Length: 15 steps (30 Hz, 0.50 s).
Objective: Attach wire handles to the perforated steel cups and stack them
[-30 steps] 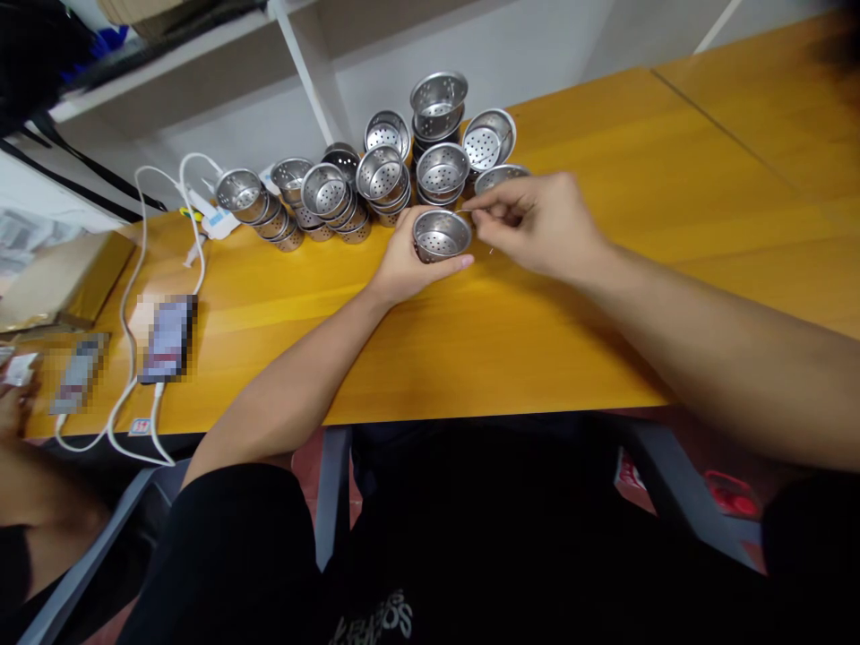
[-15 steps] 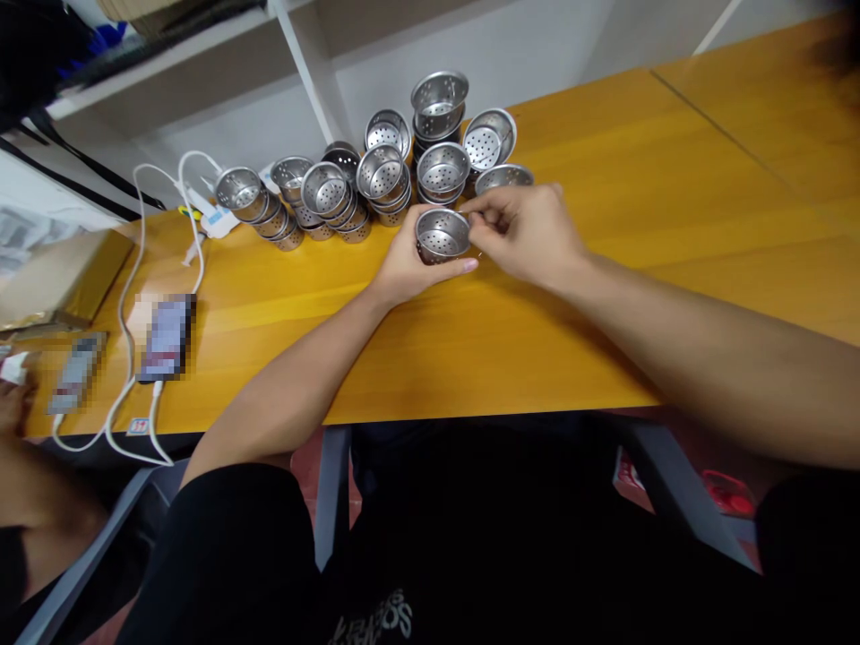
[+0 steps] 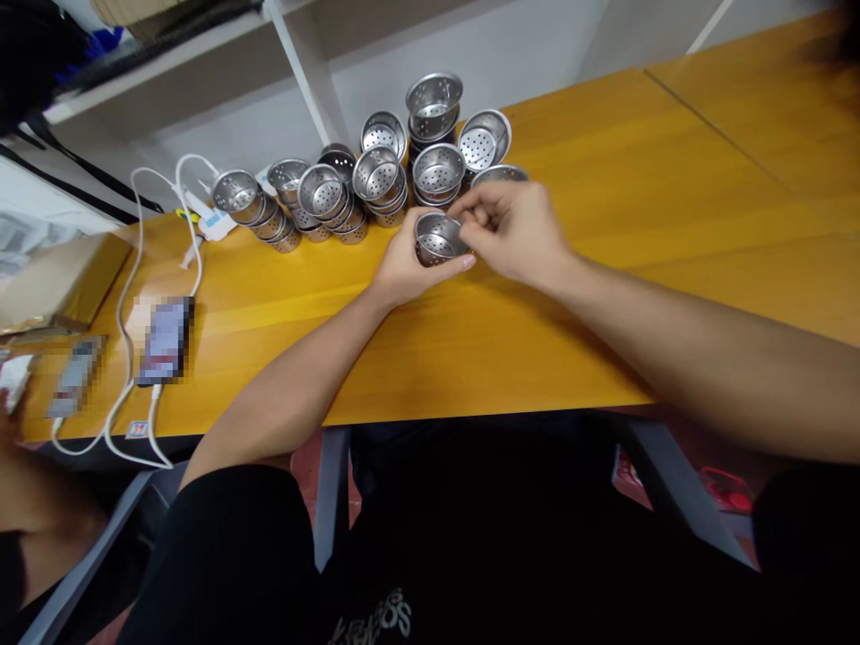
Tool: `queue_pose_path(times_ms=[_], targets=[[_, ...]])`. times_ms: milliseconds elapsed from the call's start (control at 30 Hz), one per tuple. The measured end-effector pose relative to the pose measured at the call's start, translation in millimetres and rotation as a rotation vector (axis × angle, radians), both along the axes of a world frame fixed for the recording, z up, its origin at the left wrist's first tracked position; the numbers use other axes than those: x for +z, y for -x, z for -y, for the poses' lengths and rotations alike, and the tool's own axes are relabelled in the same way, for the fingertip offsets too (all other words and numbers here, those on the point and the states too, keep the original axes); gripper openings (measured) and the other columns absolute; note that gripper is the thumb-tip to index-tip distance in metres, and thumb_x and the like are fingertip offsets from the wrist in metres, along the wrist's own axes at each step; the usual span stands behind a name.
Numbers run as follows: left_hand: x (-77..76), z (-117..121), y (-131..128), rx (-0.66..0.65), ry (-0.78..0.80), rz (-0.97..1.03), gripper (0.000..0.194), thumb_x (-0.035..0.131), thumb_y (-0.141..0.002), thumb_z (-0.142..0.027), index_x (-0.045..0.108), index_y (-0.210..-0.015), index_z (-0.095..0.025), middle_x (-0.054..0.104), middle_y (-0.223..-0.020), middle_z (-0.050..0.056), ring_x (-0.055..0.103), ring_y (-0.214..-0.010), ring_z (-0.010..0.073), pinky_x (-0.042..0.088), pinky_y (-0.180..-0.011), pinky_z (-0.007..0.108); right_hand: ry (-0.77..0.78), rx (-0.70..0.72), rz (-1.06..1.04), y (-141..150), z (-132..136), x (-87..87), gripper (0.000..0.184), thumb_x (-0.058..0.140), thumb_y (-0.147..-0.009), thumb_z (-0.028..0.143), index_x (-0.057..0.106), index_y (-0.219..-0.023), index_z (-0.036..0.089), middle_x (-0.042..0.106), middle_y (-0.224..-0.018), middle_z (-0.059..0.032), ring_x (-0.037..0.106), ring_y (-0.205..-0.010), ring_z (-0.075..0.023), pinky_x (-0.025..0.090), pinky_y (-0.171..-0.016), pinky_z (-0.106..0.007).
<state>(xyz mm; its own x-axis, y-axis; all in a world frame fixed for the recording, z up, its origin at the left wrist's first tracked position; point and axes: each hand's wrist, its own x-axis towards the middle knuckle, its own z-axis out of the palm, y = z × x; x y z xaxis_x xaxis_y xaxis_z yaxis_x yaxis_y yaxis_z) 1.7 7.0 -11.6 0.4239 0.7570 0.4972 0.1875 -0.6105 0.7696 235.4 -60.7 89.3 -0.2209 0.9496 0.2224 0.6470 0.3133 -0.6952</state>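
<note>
My left hand (image 3: 401,262) is wrapped round a small perforated metal strainer cup (image 3: 436,240), its mouth tilted up toward me, with the thumb along the near side. At the cup's right rim, my right hand (image 3: 514,226) is closed in a pinch. Its fingertips reach over the opening and seem to hold a thin wire, mostly hidden by the fingers. Just behind the hands stand stacks of the same cups, among them a middle stack (image 3: 440,172), a tall back stack (image 3: 434,106) and a cup partly behind my right hand (image 3: 498,174).
More stacked cups (image 3: 238,197) continue to the left along the wooden table (image 3: 484,358). Two phones, one dark (image 3: 165,340) and one grey (image 3: 75,376), lie on white cables (image 3: 121,331). A cardboard box (image 3: 60,282) sits at far left, near another person's arm (image 3: 40,493). Shelving stands behind.
My right hand has moved slightly left, its fingertips now farther over the cup's opening. My left hand keeps its hold on the cup. The other person's hand at far left has shifted.
</note>
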Motion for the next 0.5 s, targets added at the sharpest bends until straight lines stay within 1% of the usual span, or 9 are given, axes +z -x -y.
queue_pose_path(times_ms=[67, 133, 200, 233, 300, 367, 433, 500], targets=[[-0.5, -3, 4, 0.010, 0.003, -0.007, 0.104, 0.105, -0.091, -0.098, 0.071, -0.159, -0.027, 0.083, -0.144, 0.010, 0.082, -0.152, 0.0379, 0.063, -0.145, 0.063, 0.040, 0.044, -0.045, -4, 1, 6.8, 0.052, 0.062, -0.121, 0.065, 0.092, -0.150, 0.033, 0.093, -0.123, -0.0163, 0.083, -0.110, -0.0420, 0.071, -0.101, -0.062], [-1.5, -8, 8, -0.011, 0.011, -0.011, 0.098, 0.100, -0.096, -0.099, 0.073, -0.154, -0.026, 0.084, -0.143, 0.010, 0.082, -0.152, 0.0377, 0.062, -0.145, 0.064, 0.096, 0.169, -0.109, -12, 0, 14.2, 0.048, 0.065, -0.120, 0.065, 0.092, -0.141, 0.031, 0.092, -0.121, -0.0171, 0.082, -0.101, -0.0385, 0.071, -0.098, -0.060], [-2.8, -12, 10, -0.054, 0.032, -0.004, 0.097, 0.097, -0.097, -0.101, 0.074, -0.152, -0.025, 0.085, -0.143, 0.012, 0.084, -0.148, 0.0373, 0.064, -0.142, 0.063, 0.135, 0.322, -0.143, -23, -1, 19.1, 0.047, 0.075, -0.115, 0.072, 0.089, -0.137, 0.033, 0.091, -0.117, -0.0149, 0.082, -0.095, -0.0360, 0.071, -0.096, -0.059], [-3.8, -13, 11, -0.082, 0.043, 0.000, 0.098, 0.097, -0.096, -0.102, 0.074, -0.153, -0.025, 0.085, -0.145, 0.012, 0.085, -0.147, 0.0371, 0.066, -0.141, 0.063, 0.141, 0.369, -0.138, -28, -2, 20.2, 0.051, 0.079, -0.112, 0.079, 0.088, -0.136, 0.035, 0.091, -0.116, -0.0136, 0.082, -0.095, -0.0360, 0.072, -0.096, -0.059], [-6.7, -15, 10, -0.134, 0.052, 0.004, 0.104, 0.102, -0.092, -0.101, 0.072, -0.157, -0.025, 0.085, -0.149, 0.014, 0.086, -0.146, 0.0371, 0.067, -0.140, 0.062, 0.140, 0.384, -0.106, -34, -3, 20.2, 0.064, 0.079, -0.106, 0.096, 0.086, -0.135, 0.039, 0.090, -0.115, -0.0122, 0.082, -0.100, -0.0378, 0.072, -0.096, -0.060], [-10.7, -16, 8, -0.153, 0.036, 0.001, 0.108, 0.107, -0.088, -0.097, 0.070, -0.160, -0.026, 0.084, -0.153, 0.014, 0.086, -0.147, 0.0371, 0.068, -0.140, 0.062, 0.149, 0.349, -0.114, -35, -3, 18.4, 0.075, 0.079, -0.101, 0.107, 0.085, -0.131, 0.039, 0.089, -0.114, -0.0120, 0.081, -0.104, -0.0387, 0.071, -0.096, -0.060], [-15.0, -17, 6, -0.132, 0.009, -0.010, 0.106, 0.109, -0.090, -0.094, 0.068, -0.161, -0.026, 0.084, -0.153, 0.014, 0.086, -0.147, 0.0368, 0.069, -0.141, 0.062, 0.162, 0.316, -0.177, -32, -3, 15.8, 0.078, 0.085, -0.095, 0.111, 0.084, -0.122, 0.038, 0.088, -0.108, -0.0107, 0.078, -0.102, -0.0369, 0.069, -0.095, -0.058], [-18.5, -19, 5, -0.101, -0.023, -0.028, 0.103, 0.107, -0.094, -0.093, 0.067, -0.161, -0.025, 0.083, -0.152, 0.014, 0.086, -0.147, 0.0370, 0.068, -0.142, 0.062, 0.174, 0.304, -0.241, -27, -4, 12.0, 0.076, 0.094, -0.090, 0.110, 0.081, -0.113, 0.038, 0.088, -0.100, -0.0078, 0.073, -0.097, -0.0334, 0.068, -0.091, -0.055]])
